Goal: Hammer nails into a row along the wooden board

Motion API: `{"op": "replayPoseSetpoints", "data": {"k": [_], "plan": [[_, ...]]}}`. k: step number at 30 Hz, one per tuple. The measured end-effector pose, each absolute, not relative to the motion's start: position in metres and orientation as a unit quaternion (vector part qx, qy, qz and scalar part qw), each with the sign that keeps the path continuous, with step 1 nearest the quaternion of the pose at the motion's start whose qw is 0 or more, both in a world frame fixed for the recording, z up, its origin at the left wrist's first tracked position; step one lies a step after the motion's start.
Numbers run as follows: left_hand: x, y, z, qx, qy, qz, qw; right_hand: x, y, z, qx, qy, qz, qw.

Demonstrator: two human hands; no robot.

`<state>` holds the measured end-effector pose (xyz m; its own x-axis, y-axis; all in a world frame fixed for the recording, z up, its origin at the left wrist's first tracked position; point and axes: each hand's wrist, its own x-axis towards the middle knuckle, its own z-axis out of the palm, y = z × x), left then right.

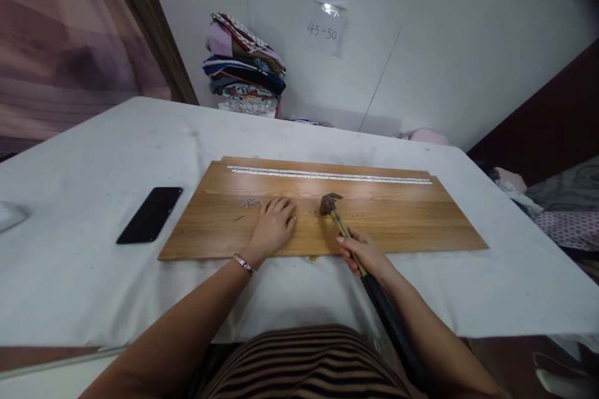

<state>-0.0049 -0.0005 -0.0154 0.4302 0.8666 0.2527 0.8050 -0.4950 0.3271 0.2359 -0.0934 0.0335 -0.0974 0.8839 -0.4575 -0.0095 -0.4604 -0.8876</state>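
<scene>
A wooden board (397,218) lies flat on the white-covered table in front of me. My right hand (362,252) grips a claw hammer (344,225) partway along its handle, the head resting on or just over the middle of the board. Palm down, my left hand (276,224) lies flat on the board, fingers stretched out. Just left of its fingertips is a small heap of nails (250,202), with one dark nail (240,218) apart from it. Small dark dots (357,216) run in a row beside the hammer head.
Two white measuring strips (327,175) run along the board's far edge. A black phone (150,215) lies left of the board on the white tablecloth (196,299). Folded clothes (246,68) are stacked at the back by the wall, with paper signs (325,31) above.
</scene>
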Motion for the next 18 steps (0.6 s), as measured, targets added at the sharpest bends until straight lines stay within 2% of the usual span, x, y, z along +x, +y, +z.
{"op": "replayPoseSetpoints", "data": {"k": [18], "plan": [[-0.0051,-0.0005,-0.0139,0.842,0.5,0.184,0.084,0.2371,-0.0916,0.0319,-0.574,-0.391,0.629,0.349]]}}
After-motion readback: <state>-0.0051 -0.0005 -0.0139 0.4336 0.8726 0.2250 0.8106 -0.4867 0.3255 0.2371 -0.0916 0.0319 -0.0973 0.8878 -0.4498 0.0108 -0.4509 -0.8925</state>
